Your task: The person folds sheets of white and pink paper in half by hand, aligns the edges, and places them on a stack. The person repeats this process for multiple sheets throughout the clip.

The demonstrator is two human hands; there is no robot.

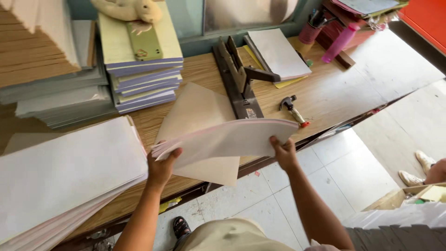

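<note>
Both hands grip one sheaf of white paper [227,139] held above the wooden surface [320,93] at frame centre: left hand [161,168] closed on its left end, right hand [283,153] pinching the right edge. Beneath lies a tan card sheet [200,111]; a black heavy stapler [237,79] sits just behind, a hammer [292,109] to its right.

Ahead of our right hand [284,155] we have bare tabletop [334,93], broken only by a small hammer [292,109] lying just beyond our fingers. Between our hands, the black heavy-duty stapler [238,79] stands as a long barrier further out. Beside our left hand [161,167], a wide paper stack [65,172] blocks the way outward, and piled notebooks [141,69] close off the far side.
</note>
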